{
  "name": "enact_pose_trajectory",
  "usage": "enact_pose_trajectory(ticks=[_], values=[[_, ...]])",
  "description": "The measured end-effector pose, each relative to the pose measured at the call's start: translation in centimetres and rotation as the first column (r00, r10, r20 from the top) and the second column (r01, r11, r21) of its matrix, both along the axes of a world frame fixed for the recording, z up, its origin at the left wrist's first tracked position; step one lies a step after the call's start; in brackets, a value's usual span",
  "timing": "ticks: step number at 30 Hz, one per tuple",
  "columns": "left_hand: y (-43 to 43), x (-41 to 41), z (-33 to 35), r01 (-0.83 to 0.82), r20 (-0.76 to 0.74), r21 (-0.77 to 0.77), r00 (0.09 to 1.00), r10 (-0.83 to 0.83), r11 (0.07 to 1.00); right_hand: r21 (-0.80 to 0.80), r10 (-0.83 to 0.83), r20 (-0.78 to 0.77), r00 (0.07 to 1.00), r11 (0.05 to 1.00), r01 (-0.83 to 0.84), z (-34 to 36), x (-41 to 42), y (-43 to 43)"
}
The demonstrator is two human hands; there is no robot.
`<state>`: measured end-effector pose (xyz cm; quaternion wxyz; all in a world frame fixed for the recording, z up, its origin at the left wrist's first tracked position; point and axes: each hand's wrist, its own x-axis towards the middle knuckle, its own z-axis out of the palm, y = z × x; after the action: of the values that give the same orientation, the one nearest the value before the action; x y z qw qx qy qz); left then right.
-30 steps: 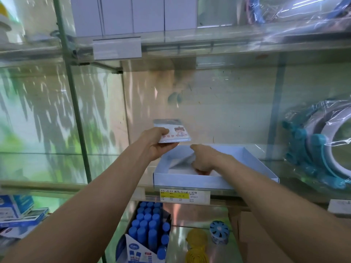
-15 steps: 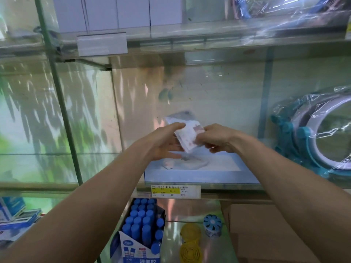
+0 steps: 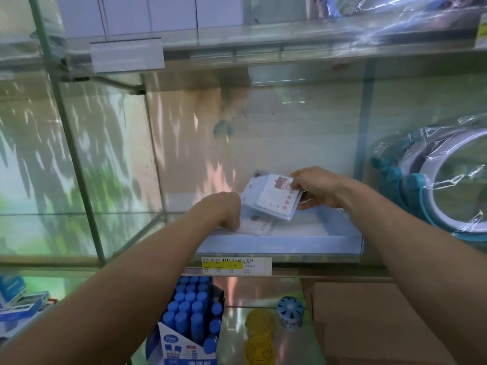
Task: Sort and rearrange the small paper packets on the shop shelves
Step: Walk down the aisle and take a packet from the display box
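A shallow pale-blue tray (image 3: 276, 245) sits on the glass shelf in front of me. My right hand (image 3: 315, 187) pinches a small stack of white paper packets (image 3: 271, 197) with pink cartoon print and holds it tilted over the tray. My left hand (image 3: 222, 209) reaches down into the tray's left side, its fingers curled onto another packet (image 3: 257, 225) lying flat there. The fingertips of that hand are hidden behind the tray wall.
A price label (image 3: 235, 266) hangs on the shelf edge. Below stand a box of blue glue sticks (image 3: 191, 320), yellow round discs (image 3: 259, 335), a blue round tin (image 3: 290, 310) and a cardboard box (image 3: 379, 322). A plastic-wrapped teal ring item (image 3: 434, 180) fills the right.
The packets passed from my left hand to my right hand, which now holds them alone. My left hand has dropped into the tray onto the packet lying there.
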<state>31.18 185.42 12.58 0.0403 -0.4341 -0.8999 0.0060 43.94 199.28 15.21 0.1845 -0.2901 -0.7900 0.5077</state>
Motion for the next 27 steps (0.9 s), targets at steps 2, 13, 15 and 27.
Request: enact_pose_trajectory(ticks=[2,13,15,27], values=[[-0.1,-0.7,0.8,-0.022,0.023,0.082,1.0,0.02,0.996,0.022,0.034,0.041,0.999,0.999,-0.035,-0.7,-0.8,-0.5],[-0.1,-1.4,0.3,0.077,-0.095,0.026,0.993,-0.074,0.997,0.55,0.041,0.517,0.855,0.75,-0.368,-2.2,-3.1,-2.7],[0.1,-1.4,-0.1,0.114,-0.125,-0.062,0.985,-0.121,0.992,0.521,0.111,0.541,0.834,0.734,-0.436,-2.9,-3.6,-2.8],[0.1,-2.6,-0.7,0.031,-0.139,-0.104,0.989,-0.045,0.994,0.449,0.115,0.536,0.836,0.8,-0.398,-2.4,-3.4,-1.6]])
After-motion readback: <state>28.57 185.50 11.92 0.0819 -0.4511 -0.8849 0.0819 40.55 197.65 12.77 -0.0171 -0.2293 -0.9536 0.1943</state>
